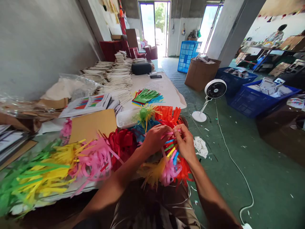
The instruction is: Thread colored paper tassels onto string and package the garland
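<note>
My left hand (pixel 154 138) and my right hand (pixel 185 142) meet over my lap, fingers pinched on a bundle of fringed paper strips (pixel 169 143) in pink, blue, green and yellow. Below the hands hang finished fringes, yellow, pink and red (pixel 166 170). An orange fringed piece (pixel 169 115) and a green-yellow tassel (pixel 145 114) lie just beyond the hands on the table. Piles of red (pixel 121 143), pink (pixel 95 159), yellow and green (pixel 33 178) fringed paper spread to the left.
A long table (pixel 164 90) carries stacks of white paper (pixel 116 79), a flat stack of coloured fringe sheets (pixel 145 96), a white tray (pixel 125 119) and brown card (pixel 92 125). A small white fan (pixel 212 95) stands on the green floor, its cord trailing. Blue crates (pixel 257 98) and a cardboard box (pixel 201 73) stand right.
</note>
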Demonstrator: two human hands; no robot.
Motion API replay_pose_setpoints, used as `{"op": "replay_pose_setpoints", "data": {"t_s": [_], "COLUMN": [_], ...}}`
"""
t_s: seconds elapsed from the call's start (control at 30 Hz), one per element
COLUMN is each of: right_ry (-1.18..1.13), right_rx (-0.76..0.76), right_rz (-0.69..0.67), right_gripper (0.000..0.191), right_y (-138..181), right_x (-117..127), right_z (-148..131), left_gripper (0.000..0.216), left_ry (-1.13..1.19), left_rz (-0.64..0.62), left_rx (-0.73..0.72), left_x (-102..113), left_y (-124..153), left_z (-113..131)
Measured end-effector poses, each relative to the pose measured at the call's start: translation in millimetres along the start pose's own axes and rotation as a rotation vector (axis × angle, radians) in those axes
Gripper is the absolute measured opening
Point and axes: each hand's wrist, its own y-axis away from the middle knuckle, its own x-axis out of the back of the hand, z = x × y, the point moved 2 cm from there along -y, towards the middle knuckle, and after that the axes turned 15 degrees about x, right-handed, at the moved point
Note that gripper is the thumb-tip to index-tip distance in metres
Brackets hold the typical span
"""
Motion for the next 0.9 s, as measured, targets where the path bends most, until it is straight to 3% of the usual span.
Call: {"op": "replay_pose_setpoints", "data": {"t_s": [0.17,0.3,0.5,0.6,0.77,0.83,0.9], "right_ry": [-0.060,-0.103,-0.490,-0.568,-0.600,-0.599,-0.593], "right_rx": [-0.038,-0.042,-0.181,-0.233,-0.243,-0.235,-0.223], "right_rz": [0.208,0.354,0.484,0.521,0.548,0.529,0.501], "right_gripper": [0.031,0.032,0.035,0.038,0.037,0.035,0.034], "right_y": [0.5,-2.0,-7.6,-6.8,-6.0,-7.6,-9.6], "right_x": [0.2,6.0,13.5,16.9,22.6,22.4,20.2], "right_z": [11.2,18.1,21.6,21.8,26.0,27.1,26.7], "left_gripper": [0.005,0.014,0.015,0.022,0.048,0.055,0.046], "left_ry": [-0.029,-0.090,0.003,0.071,-0.028,-0.154,-0.292], "left_rz": [-0.020,-0.113,-0.287,-0.416,-0.705,-0.654,-0.464], "left_rx": [0.042,0.072,0.275,0.306,0.462,0.518,0.438], "left_x": [4.1,1.8,-2.3,19.9,90.7,110.8,117.2], "left_y": [-3.5,-3.4,5.3,6.1,0.3,-4.9,-13.0], "left_z": [-3.5,-12.9,-37.0,-46.1,-60.1,-65.7,-69.9]}}
